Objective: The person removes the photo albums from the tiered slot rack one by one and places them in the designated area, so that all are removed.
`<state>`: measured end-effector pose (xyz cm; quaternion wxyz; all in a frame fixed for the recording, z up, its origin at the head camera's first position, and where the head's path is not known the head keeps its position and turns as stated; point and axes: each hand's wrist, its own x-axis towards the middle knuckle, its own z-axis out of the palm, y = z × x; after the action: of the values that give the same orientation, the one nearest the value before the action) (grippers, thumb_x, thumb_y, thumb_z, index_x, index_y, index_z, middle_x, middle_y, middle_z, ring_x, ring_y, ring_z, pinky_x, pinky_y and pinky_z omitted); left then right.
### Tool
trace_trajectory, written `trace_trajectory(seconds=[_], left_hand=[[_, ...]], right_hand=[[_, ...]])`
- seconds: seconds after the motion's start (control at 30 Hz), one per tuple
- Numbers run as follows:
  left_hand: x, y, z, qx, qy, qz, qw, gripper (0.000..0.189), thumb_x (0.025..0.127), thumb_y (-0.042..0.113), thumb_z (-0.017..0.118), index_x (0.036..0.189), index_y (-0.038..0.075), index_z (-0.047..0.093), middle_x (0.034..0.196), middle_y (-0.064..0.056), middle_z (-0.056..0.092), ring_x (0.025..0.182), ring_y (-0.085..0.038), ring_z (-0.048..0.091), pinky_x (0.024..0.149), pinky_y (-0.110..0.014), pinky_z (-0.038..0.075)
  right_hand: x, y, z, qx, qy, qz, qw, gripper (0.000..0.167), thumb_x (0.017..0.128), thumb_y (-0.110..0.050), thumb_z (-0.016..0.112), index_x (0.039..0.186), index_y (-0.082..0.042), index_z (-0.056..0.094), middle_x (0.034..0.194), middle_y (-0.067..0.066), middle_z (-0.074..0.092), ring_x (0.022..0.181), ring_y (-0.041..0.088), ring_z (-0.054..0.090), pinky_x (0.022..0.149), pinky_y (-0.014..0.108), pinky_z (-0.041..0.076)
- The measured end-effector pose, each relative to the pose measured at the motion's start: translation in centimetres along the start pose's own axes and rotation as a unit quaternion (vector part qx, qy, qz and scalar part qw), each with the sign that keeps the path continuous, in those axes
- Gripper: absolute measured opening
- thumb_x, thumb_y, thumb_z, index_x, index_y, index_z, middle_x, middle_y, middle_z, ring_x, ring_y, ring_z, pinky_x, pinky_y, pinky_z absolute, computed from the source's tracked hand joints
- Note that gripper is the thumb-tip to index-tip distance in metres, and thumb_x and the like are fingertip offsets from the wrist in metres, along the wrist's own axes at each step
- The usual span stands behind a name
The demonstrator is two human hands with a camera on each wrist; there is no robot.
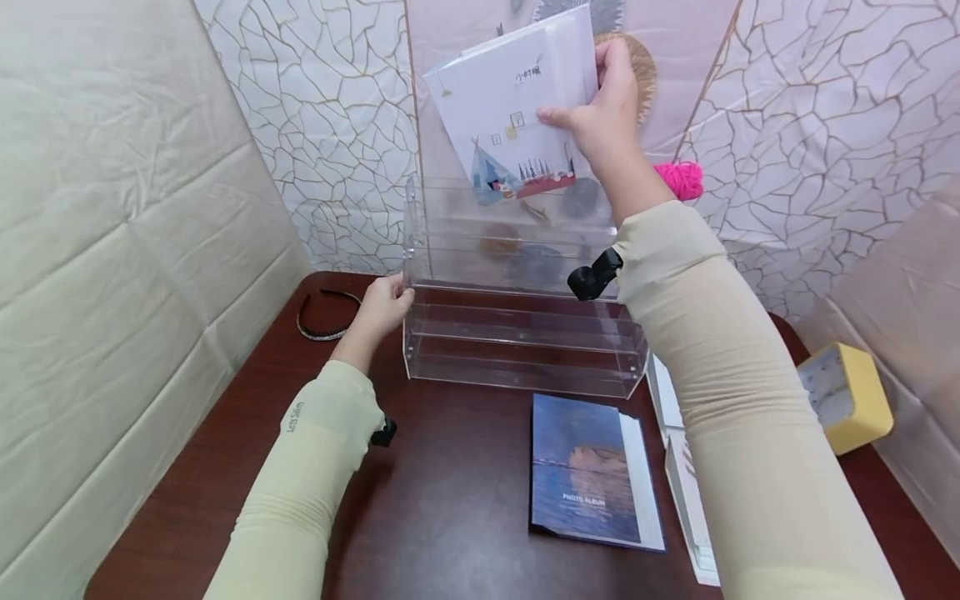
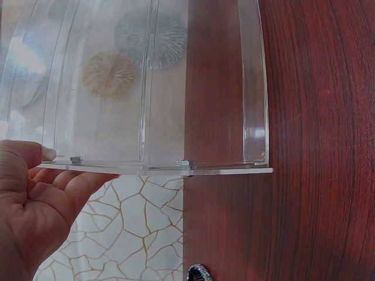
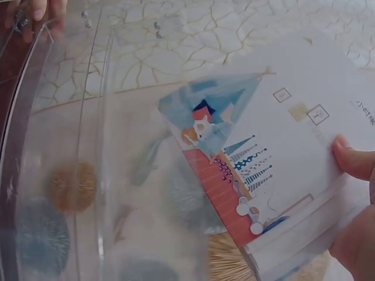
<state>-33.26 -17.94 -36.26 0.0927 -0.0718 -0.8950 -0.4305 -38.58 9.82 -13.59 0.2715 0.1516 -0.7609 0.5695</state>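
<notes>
My right hand (image 1: 611, 112) grips a white album (image 1: 517, 108) by its right side, thumb on the illustrated cover. The album is tilted, its lower edge just in front of the upper part of a clear acrylic rack (image 1: 517, 367). In the right wrist view the cover (image 3: 252, 134) shows a blue tent and small trees. My left hand (image 1: 384, 308) holds the rack's left side panel; in the left wrist view the thumb lies on the inner face and the fingers (image 2: 76, 187) beneath the panel edge. The rack's tiers hold nothing that I can see.
A blue photo album (image 1: 585, 471) lies in front of the rack. White albums or boxes (image 1: 690, 500) lie to its right, partly behind my right arm. A yellow clock (image 1: 847, 396) stands at the right, a headband (image 1: 322, 333) lies at the left, and pink yarn (image 1: 681, 179) is behind.
</notes>
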Motion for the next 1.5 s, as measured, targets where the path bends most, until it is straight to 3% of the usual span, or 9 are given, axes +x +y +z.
trace_trajectory(seconds=[0.17,0.3,0.4,0.63,0.77,1.07,1.37,1.43,1.5], left_hand=[[0.0,0.1,-0.4,-0.001,0.002,-0.002,1.0,0.042,0.095,0.007,0.048,0.135,-0.003,0.047,0.06,-0.016,0.058,0.039,-0.007,0.025,0.063,-0.033,0.041],[0.0,0.0,-0.7,0.001,0.0,-0.007,1.0,0.042,0.095,0.008,0.047,0.136,-0.002,0.046,0.058,-0.013,0.058,0.037,-0.006,0.026,0.06,-0.029,0.04],[-0.2,0.3,-0.9,-0.012,-0.009,-0.014,0.9998,0.043,0.096,0.008,0.046,0.138,-0.002,0.043,0.044,-0.003,0.041,0.034,-0.004,0.022,0.047,-0.026,0.034],[0.2,-0.1,-0.7,-0.015,-0.013,-0.021,0.9996,0.045,0.097,0.011,0.045,0.14,0.001,0.041,0.045,0.002,0.034,0.036,-0.008,0.024,0.041,-0.024,0.028],[0.2,-0.1,-0.7,-0.01,-0.01,-0.015,0.9998,0.045,0.097,0.011,0.045,0.14,0.002,0.041,0.045,0.003,0.032,0.036,-0.008,0.024,0.041,-0.024,0.028],[0.0,-0.3,-0.5,-0.005,-0.008,-0.018,0.9998,0.044,0.096,0.011,0.046,0.14,0.002,0.042,0.045,0.003,0.032,0.037,-0.009,0.024,0.042,-0.025,0.029],[0.0,-0.1,-0.4,-0.012,-0.011,-0.025,0.9996,0.045,0.097,0.011,0.046,0.14,0.003,0.042,0.044,0.002,0.032,0.036,-0.009,0.025,0.043,-0.026,0.032],[0.0,-0.1,-0.3,-0.013,-0.015,-0.027,0.9994,0.044,0.097,0.012,0.045,0.14,0.004,0.043,0.046,-0.001,0.034,0.037,-0.009,0.025,0.045,-0.027,0.033],[0.1,-0.1,-0.2,-0.013,-0.017,-0.029,0.9994,0.042,0.097,0.012,0.045,0.138,0.004,0.046,0.052,-0.008,0.048,0.039,-0.01,0.029,0.051,-0.029,0.037]], right_hand=[[-0.9,-2.1,-0.4,0.024,0.011,-0.031,0.9992,0.055,0.067,0.007,0.079,0.103,-0.013,0.043,0.107,-0.001,0.054,0.105,0.012,0.049,0.09,0.018,0.037],[-2.8,-3.9,-0.6,0.092,0.019,-0.039,0.9948,0.053,0.068,0.012,0.075,0.104,-0.01,0.044,0.106,0.0,0.053,0.102,0.012,0.048,0.086,0.016,0.037],[-4.6,-4.6,-0.7,0.137,0.017,-0.053,0.989,0.052,0.069,0.015,0.073,0.105,-0.008,0.043,0.107,0.003,0.054,0.102,0.015,0.049,0.085,0.018,0.039],[-10.2,-4.4,-1.1,0.161,0.024,-0.169,0.972,0.051,0.07,0.016,0.071,0.11,-0.001,0.045,0.107,0.01,0.056,0.104,0.023,0.053,0.091,0.032,0.042],[-12.9,-3.4,-1.3,0.164,0.013,-0.182,0.9695,0.05,0.071,0.015,0.071,0.111,0.002,0.045,0.106,0.013,0.057,0.102,0.025,0.056,0.088,0.036,0.045],[-15.9,2.1,-0.7,0.168,-0.039,-0.113,0.9786,0.046,0.072,0.015,0.072,0.106,-0.003,0.046,0.103,0.013,0.062,0.094,0.023,0.063,0.078,0.034,0.051],[-19.6,5.8,0.6,0.159,-0.077,0.005,0.9843,0.045,0.074,0.013,0.071,0.107,0.0,0.044,0.105,0.014,0.063,0.091,0.021,0.064,0.073,0.032,0.053],[-20.6,6.5,0.9,0.138,-0.082,0.035,0.9863,0.044,0.074,0.012,0.071,0.106,0.0,0.044,0.105,0.015,0.063,0.088,0.021,0.064,0.071,0.032,0.053],[-21.6,7.2,1.3,0.116,-0.091,0.065,0.9869,0.044,0.073,0.011,0.072,0.106,0.001,0.044,0.103,0.015,0.064,0.085,0.022,0.064,0.07,0.032,0.053]])
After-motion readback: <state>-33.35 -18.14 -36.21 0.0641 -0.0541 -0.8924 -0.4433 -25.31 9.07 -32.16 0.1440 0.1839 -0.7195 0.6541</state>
